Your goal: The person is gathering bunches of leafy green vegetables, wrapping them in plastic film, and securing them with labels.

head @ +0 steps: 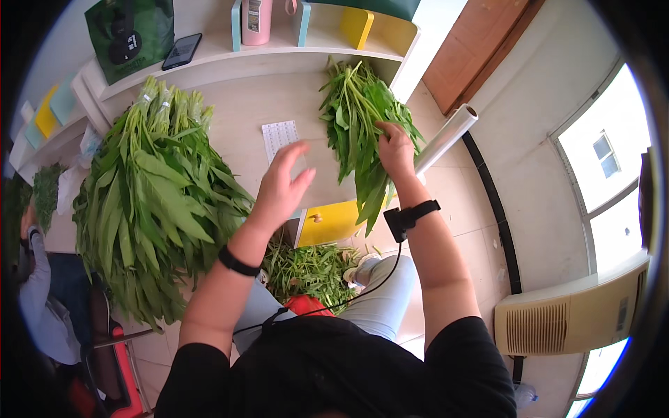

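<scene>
My left hand (282,185) is raised over the pale desk (235,141), thumb and fingers apart, with nothing plainly visible in it. Just beyond its fingertips lies a sheet of small printed labels (279,137). On the right, a loose pile of long-leaved greens, apparently water spinach (355,104), droops over the desk's front edge. My right hand (395,149) reaches into that pile, its fingers curled around some greens; their tips are partly hidden. At my left stands a large heap of bundled greens (151,188), stalk ends wrapped in clear film.
A roll of clear film (447,138) leans beside the right pile. Cut greens (313,271) cover the floor between my feet, below a yellow cabinet door (329,224). A phone (182,51) and pink bottle (256,21) stand on the shelf. Another person's sleeve (39,271) shows far left.
</scene>
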The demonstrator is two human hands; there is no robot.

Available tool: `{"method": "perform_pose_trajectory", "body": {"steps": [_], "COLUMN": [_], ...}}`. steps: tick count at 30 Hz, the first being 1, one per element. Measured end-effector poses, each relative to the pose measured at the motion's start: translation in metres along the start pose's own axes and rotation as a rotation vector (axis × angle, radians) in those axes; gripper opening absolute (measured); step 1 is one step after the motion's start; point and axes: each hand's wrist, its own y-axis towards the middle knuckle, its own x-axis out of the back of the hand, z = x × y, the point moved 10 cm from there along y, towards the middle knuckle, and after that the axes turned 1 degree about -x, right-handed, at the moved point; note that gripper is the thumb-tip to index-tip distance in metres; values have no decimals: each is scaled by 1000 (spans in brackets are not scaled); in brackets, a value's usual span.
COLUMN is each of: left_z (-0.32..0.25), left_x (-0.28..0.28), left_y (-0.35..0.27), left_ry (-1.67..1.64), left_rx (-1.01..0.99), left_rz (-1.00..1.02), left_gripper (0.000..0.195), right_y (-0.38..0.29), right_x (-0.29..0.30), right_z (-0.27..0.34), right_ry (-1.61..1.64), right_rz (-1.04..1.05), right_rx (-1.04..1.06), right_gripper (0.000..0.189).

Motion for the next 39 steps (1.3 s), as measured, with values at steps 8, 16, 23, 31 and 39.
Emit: {"method": "perform_pose_trajectory", "body": {"steps": [8, 16, 23, 31, 39], "left_z": [77, 93, 104, 92, 78], "left_x": [-46, -98, -135, -137, -108], "left_y": [65, 55, 25, 10, 9], "left_ry": [-401, -491, -1102, -1111, -1025], "left_rx": [416, 645, 716, 656, 595], "left_rz": [-20, 137, 147, 202, 49], "left_gripper": [65, 59, 38, 41, 62], "right_y": [-70, -125, -147, -146, -146], "right_x": [4, 7, 6, -2, -4], "right_z": [32, 47, 30, 19, -1], "right_ry": [151, 187, 308, 446, 629], "right_rz": [-18, 15, 89, 112, 91], "right_rx": [49, 33, -134, -191, -375], "right_gripper": [26, 23, 29, 32, 33]}}
